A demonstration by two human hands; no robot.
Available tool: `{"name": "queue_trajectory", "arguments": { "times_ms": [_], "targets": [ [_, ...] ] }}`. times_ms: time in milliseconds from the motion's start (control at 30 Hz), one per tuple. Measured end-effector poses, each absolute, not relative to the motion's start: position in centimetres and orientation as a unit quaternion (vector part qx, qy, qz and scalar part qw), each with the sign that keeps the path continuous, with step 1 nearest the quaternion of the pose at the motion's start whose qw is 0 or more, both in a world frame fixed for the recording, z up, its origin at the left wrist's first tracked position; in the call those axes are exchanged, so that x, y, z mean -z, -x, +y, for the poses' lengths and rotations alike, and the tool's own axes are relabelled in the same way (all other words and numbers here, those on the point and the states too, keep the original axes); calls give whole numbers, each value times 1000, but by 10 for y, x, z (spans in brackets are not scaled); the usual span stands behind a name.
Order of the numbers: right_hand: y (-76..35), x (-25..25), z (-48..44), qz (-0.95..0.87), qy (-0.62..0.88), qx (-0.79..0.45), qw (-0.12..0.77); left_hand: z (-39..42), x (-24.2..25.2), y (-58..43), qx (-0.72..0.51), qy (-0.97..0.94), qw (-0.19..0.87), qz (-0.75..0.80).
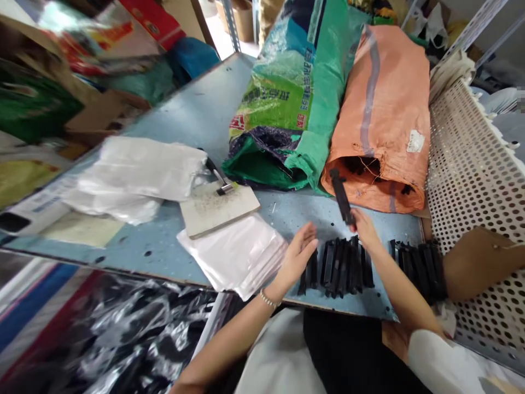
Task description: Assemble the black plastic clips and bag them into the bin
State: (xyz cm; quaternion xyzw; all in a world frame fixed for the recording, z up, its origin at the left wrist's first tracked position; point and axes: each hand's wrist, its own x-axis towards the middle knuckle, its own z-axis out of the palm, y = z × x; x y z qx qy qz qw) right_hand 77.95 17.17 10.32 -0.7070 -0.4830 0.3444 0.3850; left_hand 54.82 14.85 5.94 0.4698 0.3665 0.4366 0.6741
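In the head view, my right hand (364,229) grips the lower end of a long black plastic piece (341,197), which stands tilted in front of the orange sack's mouth. My left hand (300,250) has its fingers stretched out and holds nothing. It is beside the left end of a row of similar black pieces (339,267), lying side by side on the blue table (164,241). Another group of black pieces (419,268) lies right of my right forearm. Just left of my left hand is a stack of clear plastic bags (235,254).
An orange woven sack (394,98) and a green printed sack (324,98) lie with open mouths facing me. A small board (221,210) rests on the bags, near more white bags (139,169). A perforated panel (471,158) borders the right side. Wrapped black items (135,334) lie below the table.
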Motion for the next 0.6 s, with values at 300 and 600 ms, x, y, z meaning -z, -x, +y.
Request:
{"name": "queue_trajectory", "arguments": {
  "times_ms": [300,600],
  "targets": [
    [-737,-142,100,-778,564,-65,269,135,-115,-557,-377,-343,773,378],
    [-697,-136,137,-660,594,-302,346,118,-108,-528,-410,-605,549,406]
  ]
}}
